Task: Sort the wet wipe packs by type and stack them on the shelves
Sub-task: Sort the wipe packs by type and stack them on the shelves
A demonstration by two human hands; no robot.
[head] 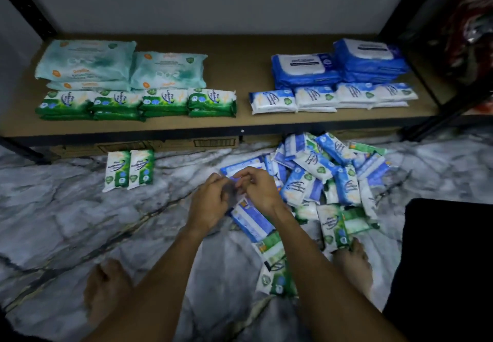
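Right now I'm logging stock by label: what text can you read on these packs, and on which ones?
"Pine Antibacterial Wipes": green small packs on the floor; the same print on the green row at the shelf front.
"Antibacterial": white-and-blue small pack on the floor; other words blurred.
Teal large packs, dark blue large packs: print too blurred to read.

at the left edge of the pile (328, 179) the left hand (210, 203) and right hand (260, 185) blur together; whether they hold anything cannot be told. right of the pile a black shape (448, 261) runs off the edge.
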